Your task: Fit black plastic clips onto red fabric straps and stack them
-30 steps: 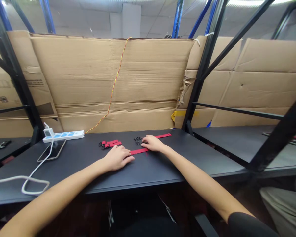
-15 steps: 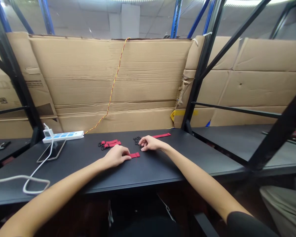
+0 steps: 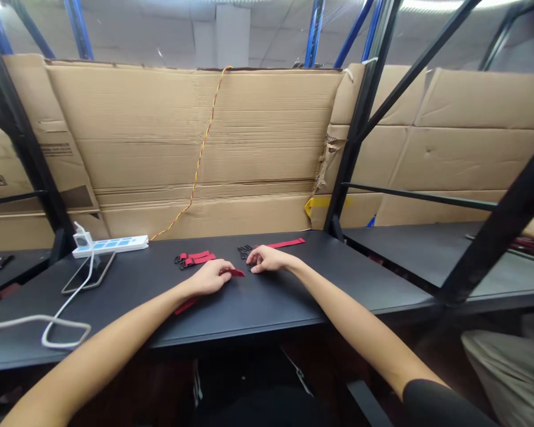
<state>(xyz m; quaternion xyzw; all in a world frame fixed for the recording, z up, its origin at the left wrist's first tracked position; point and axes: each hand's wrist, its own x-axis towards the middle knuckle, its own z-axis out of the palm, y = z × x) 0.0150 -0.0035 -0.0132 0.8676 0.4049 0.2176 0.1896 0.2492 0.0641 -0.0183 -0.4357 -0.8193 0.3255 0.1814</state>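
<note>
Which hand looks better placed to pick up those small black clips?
Probably the right hand: it lies right beside the black clips, while the left hand sits farther off, on a red strap.

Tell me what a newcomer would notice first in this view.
Bright red straps stand out on the black table: a bundle lies toward the back, and one strap runs beneath the left hand. Behind them, a wall of corrugated cardboard fills the view, with a white power strip at the table's left.

Bright ceiling light (image 3: pixel 445 5), faint shadows, fisheye bending at edges.
</note>
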